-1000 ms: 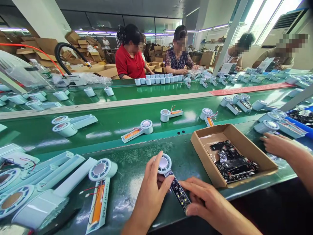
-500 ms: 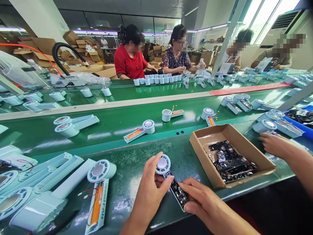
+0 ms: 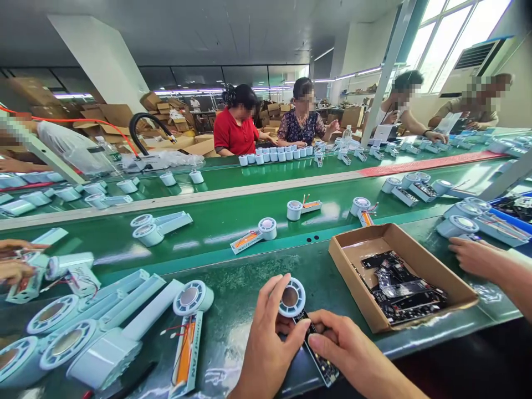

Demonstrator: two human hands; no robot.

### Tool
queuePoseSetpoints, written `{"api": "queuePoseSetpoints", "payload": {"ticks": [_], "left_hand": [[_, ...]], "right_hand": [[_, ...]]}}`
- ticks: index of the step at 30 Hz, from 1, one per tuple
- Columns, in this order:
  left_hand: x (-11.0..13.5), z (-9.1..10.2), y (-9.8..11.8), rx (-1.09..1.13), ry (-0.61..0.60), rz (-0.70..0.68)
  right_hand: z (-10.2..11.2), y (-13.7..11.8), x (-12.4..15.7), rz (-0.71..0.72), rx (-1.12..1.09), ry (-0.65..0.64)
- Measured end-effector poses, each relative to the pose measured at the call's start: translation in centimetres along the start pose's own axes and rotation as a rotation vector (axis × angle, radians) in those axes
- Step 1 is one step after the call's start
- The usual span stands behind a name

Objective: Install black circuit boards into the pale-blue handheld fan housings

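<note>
A light-blue handheld fan (image 3: 292, 297) is between my hands above the green bench, its round head up and its handle slanting down to the right. My left hand (image 3: 270, 338) is wrapped round the head and the top of the handle. A black circuit board (image 3: 322, 363) with small parts lies along the open handle. My right hand (image 3: 347, 343) grips the handle midway, its thumb and fingers on the board. Left of my hands lies another fan (image 3: 193, 299), its handle open on an orange battery and thin wires.
A cardboard box (image 3: 344, 277) of black circuit boards stands to the right. Several fan bodies (image 3: 103, 352) crowd the left. More fans (image 3: 267, 228) lie on the green belt (image 3: 216, 221). Co-workers' hands (image 3: 477, 255) show at right and left; other people sit across the belt.
My right hand has shifted up the handle towards the fan head, baring the board's lower end. The view has tilted up and turned left, bringing a co-worker's hands in at the left.
</note>
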State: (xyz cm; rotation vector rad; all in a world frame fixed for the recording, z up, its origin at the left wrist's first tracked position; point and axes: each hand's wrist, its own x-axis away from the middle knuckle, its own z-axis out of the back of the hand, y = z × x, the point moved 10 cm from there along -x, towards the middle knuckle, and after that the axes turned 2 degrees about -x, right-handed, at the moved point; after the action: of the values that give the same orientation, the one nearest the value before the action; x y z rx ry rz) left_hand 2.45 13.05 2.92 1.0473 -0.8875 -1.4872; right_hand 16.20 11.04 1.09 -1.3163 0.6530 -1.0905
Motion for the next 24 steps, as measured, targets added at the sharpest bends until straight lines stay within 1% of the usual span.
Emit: {"api": "queuePoseSetpoints", "payload": {"ticks": [3,7,9,11,13,14,15,16,17,18,19,20,22,24], "left_hand": [[0.1,-0.1,0.2,-0.009,0.000,-0.022],[0.3,0.0,0.4,-0.080,-0.008,-0.040],[0.2,0.4,1.2,-0.114,-0.033,-0.080],[0.0,0.4,2.9,-0.138,-0.134,-0.148],[-0.7,0.4,4.2,-0.112,-0.288,-0.141],[-1.6,0.8,4.6,-0.121,-0.327,-0.109],[-2.8,1.6,4.6,-0.166,-0.328,-0.054],[-4.5,2.9,4.7,-0.275,-0.257,-0.020],[-6.4,4.8,4.8,-0.507,-0.121,-0.009],[-8.3,6.2,4.7,-0.804,-0.023,0.014],[-10.1,6.9,4.2,-0.919,0.020,0.056],[-11.8,7.2,3.3,-0.987,0.020,0.095],[-14.4,6.8,1.6,-1.105,-0.036,0.150],[-15.7,6.1,0.5,-1.186,-0.091,0.176]], "right_hand": [[-0.3,0.1,0.1,0.020,-0.065,-0.019],[-0.3,-0.1,-0.1,0.036,-0.127,-0.033],[-0.4,-0.6,-0.4,0.072,-0.198,-0.063],[-0.4,-0.9,-0.7,0.109,-0.255,-0.079],[-0.3,-0.8,-1.2,0.142,-0.298,-0.072],[-0.2,-0.7,-1.4,0.157,-0.312,-0.061],[-0.1,-0.5,-1.6,0.169,-0.319,-0.046],[0.1,-0.2,-1.7,0.178,-0.319,-0.028],[0.2,0.2,-1.8,0.182,-0.312,-0.007],[0.4,0.5,-1.9,0.184,-0.303,0.015],[0.5,0.8,-1.9,0.184,-0.295,0.032],[0.6,1.0,-2.0,0.184,-0.289,0.044],[0.6,1.3,-1.9,0.188,-0.297,0.055],[0.6,1.3,-1.9,0.197,-0.321,0.053]]}}
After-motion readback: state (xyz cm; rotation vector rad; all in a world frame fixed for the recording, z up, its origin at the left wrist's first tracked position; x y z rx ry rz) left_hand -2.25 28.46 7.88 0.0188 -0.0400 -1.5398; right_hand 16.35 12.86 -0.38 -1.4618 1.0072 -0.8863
